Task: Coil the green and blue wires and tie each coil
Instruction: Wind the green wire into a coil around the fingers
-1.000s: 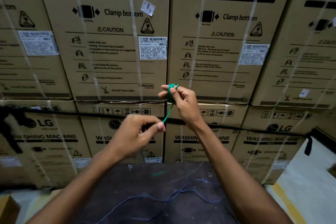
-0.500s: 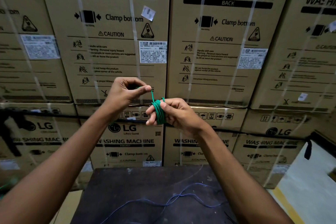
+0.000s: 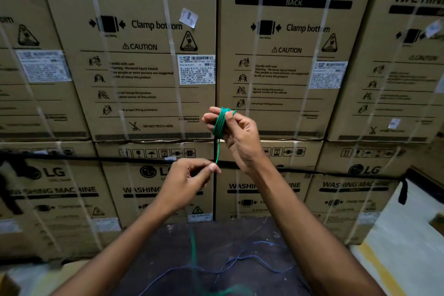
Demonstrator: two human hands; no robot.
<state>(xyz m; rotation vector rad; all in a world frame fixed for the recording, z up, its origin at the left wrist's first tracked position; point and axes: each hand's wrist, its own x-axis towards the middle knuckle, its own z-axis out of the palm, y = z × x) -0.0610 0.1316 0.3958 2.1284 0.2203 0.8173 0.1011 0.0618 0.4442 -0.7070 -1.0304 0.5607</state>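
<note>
Stacked washing-machine cartons (image 3: 149, 55) wall the room behind a dark table (image 3: 168, 259); blue wire (image 3: 240, 261) sprawls on it; above, right hand (image 3: 237, 137) grips the green wire (image 3: 219, 124) coil, left hand (image 3: 189, 180) pinches its tail

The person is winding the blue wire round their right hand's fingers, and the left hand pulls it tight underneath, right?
Not quite: the head view shows the green wire coiled round the right hand's fingers. The left hand does pinch it below. The blue wire lies loose on the dark table.
</note>
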